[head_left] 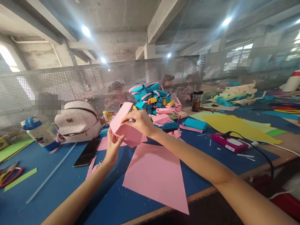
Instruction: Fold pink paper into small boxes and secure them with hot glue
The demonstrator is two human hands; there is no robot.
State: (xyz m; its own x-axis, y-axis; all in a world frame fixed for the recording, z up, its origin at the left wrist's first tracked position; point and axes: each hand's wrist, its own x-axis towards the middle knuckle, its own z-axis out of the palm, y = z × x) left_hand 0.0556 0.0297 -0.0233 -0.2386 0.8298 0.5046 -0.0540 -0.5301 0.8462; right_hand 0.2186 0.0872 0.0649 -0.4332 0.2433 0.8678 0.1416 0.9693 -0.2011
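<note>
Between my two hands is a folded piece of pink paper (pixel 130 135), raised above the blue table mat. My left hand (pixel 113 147) grips its lower left edge, thumb in front. From above, my right hand (pixel 140 120) pinches the paper near its fold, fingers bent. Below them a large flat pink sheet (pixel 157 172) lies on the mat, reaching past the table's front edge. Behind my right hand rises a pile of small folded paper boxes (pixel 152 97) in blue, pink and yellow.
To the left are a phone (pixel 87 153), a white backpack (pixel 78 122), a bottle (pixel 42 134), a clear ruler (pixel 51 173) and red-handled scissors (pixel 10 175). Yellow sheets (pixel 236 126), a magenta device (pixel 229 142) with a cable and a dark jar (pixel 197 101) stand right. A perforated metal screen (pixel 93 82) runs behind.
</note>
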